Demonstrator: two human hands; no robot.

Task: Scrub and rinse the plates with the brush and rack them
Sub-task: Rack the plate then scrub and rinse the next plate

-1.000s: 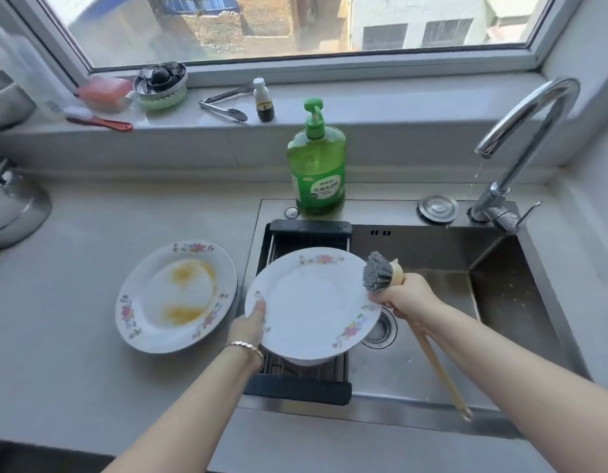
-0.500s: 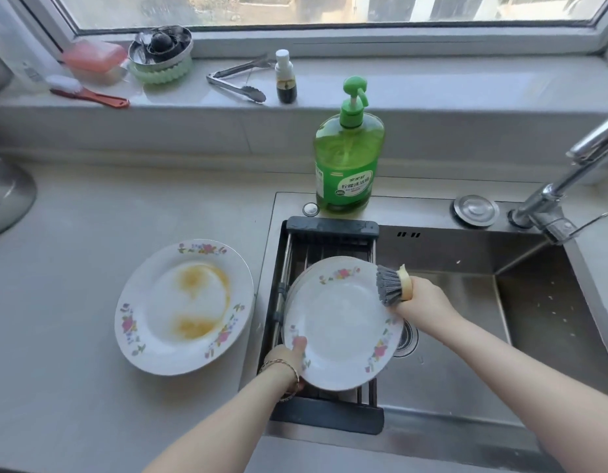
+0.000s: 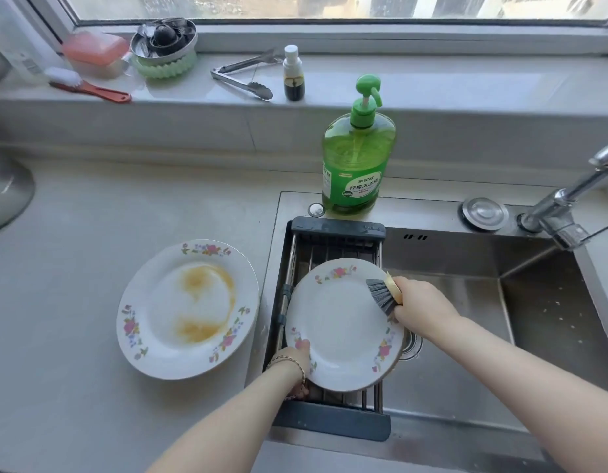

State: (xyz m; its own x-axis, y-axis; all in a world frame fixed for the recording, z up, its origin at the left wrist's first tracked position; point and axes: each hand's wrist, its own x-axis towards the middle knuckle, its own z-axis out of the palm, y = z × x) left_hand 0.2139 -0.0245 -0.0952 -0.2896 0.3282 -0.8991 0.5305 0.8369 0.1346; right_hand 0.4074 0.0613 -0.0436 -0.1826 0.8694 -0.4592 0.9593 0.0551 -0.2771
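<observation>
"Which step is this, scrubbing or racking?"

"Racking, I'd judge. The left hand (image 3: 294, 361) pinches the near-left rim of the clean plate (image 3: 343, 329), thumb on top and fingers curled under. It holds the plate tilted over the rack (image 3: 338, 230) at the left end of the sink (image 3: 466, 254). I cannot tell whether the plate touches the bars."

"And the brush?"

"The right hand (image 3: 420, 307) has its fingers wrapped round the brush (image 3: 381, 295), just behind the head. The bristles seem to touch the plate's right rim."

"What next?"

"Probably settle that plate in the rack and let go. Then fetch the dirty plate (image 3: 188, 308), which lies flat on the counter (image 3: 74, 285) just beside the sink's left edge. It holds smeared yellow-brown sauce, and the held plate looks bare. I see nothing else in the rack."
</observation>
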